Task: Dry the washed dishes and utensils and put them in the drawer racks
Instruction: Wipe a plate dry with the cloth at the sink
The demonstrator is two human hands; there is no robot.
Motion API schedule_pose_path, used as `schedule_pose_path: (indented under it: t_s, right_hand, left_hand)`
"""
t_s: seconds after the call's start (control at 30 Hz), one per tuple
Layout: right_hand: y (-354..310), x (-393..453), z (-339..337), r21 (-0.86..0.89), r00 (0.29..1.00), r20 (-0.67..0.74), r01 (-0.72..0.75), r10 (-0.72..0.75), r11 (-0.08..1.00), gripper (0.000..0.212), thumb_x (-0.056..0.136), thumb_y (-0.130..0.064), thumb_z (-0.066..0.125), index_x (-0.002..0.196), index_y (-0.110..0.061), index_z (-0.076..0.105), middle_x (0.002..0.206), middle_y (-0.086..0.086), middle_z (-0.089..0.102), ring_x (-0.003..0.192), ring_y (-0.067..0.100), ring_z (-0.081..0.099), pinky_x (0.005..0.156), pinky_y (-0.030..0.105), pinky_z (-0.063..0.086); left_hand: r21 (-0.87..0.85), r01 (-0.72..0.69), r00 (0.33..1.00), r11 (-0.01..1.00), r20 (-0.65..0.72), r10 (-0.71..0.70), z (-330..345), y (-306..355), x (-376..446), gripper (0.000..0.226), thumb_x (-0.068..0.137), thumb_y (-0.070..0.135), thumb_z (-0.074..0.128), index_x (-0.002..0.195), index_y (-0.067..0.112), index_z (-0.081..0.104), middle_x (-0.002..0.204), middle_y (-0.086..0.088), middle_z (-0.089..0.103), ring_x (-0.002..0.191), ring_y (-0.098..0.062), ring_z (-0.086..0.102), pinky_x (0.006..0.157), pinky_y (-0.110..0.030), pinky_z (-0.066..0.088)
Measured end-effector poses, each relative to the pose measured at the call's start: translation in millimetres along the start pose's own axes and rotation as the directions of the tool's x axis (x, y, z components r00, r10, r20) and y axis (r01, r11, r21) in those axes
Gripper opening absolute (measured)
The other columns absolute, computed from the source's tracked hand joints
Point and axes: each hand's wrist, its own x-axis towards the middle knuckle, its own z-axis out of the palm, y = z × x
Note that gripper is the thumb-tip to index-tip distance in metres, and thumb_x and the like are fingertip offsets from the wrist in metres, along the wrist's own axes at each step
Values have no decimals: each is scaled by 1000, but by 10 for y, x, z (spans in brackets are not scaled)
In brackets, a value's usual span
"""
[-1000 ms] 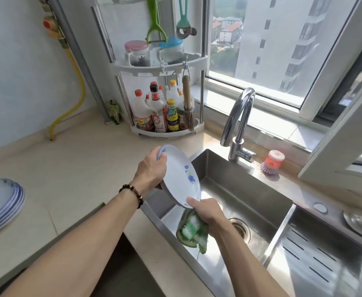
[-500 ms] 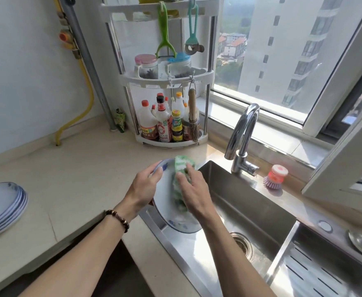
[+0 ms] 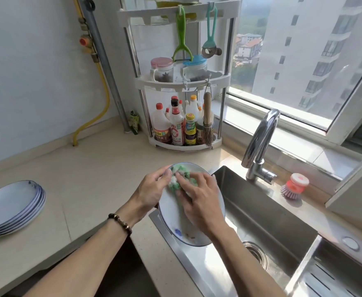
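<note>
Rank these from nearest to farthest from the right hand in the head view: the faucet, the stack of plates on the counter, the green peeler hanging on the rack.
Measured from the right hand:
1. Faucet, just to its right, behind the sink.
2. Stack of plates, far left on the counter.
3. Green peeler, hanging high on the corner rack, against the wall.

Labels on the rack's sauce bottles, too blurred to read

The clear red-capped bottle with a red-and-white label (image 3: 178, 125) carries a round red emblem and Chinese characters that stay illegible. The small dark bottle with a yellow cap and green-yellow label (image 3: 190, 130) and the white plastic jug with a red-orange label (image 3: 160, 127) bear print too small to make out.
</note>
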Motion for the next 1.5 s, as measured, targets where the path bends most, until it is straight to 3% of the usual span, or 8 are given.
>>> schedule_pose_path:
  t_s: [0.2,0.37,0.47,0.67,0.83,0.97,1.13,1.5]
  right_hand:
    - [-224,-103,37,-15,997,62,56,-55,998,45,100,-41,38,140,-32,57,122,5,56,108,26,49,88,43,41]
    - [-70,8,-8,3,989,-45,-143,143,990,44,99,-34,42,140,-26,58,117,11,54,105,29,48,88,45,47]
    - [-260,-146,-30,152,985,138,78,-99,985,46,103,-30,43,148,-24,48,120,9,47,106,23,42,90,32,42]
    - [-119,-42,-48,77,998,42,-49,45,996,42,99,-23,50,141,-25,58,118,9,52,104,26,46,86,40,43]
    - [-123,-297,-171,80,955,214,195,-208,978,37,95,-25,51,130,-30,65,129,5,55,110,27,48,85,45,41]
    - [-77,-105,-142,31,988,153,-10,5,999,46,96,-20,45,138,-32,60,140,1,52,120,28,48,92,48,43]
    - [-159,-457,-367,245,921,371,28,-121,969,49,96,-10,44,138,-28,61,153,-5,42,138,11,31,113,35,30]
    - [-157,-549,-443,278,819,558,-31,-135,960,61,98,-61,20,157,-44,20,167,-19,0,149,-8,-8,122,41,-14]
  left_hand:
    - [1,7,1000,1000,10,-7,-15,21,24,37,108,31,43,138,15,58,124,-10,71,115,-25,68,102,-46,52]
    - [67,-33,999,997,27,31,45,63,-15,31,108,29,41,131,21,62,114,-6,74,96,-16,73,71,-23,58]
    - [47,-27,1000,999,-6,28,35,79,-1,32,108,30,43,131,19,62,118,-6,74,110,-23,70,99,-42,54]
    - [38,-8,1000,999,-4,8,78,60,-33,32,109,26,41,132,19,61,121,-9,72,114,-29,68,100,-44,53]
    - [22,20,1000,1000,6,-20,42,46,-18,33,110,30,38,130,21,62,119,-12,72,111,-31,68,99,-50,53]
    - [95,-21,998,995,-49,26,187,42,-31,30,107,37,42,114,31,70,114,-2,74,111,-23,68,102,-50,51]
    - [44,8,989,999,-150,-1,120,88,22,33,108,36,39,109,30,72,106,-1,76,105,-26,71,96,-52,55]
    - [51,-15,980,999,-198,25,169,103,-24,34,106,38,42,115,27,72,108,4,76,105,-19,71,97,-46,56]
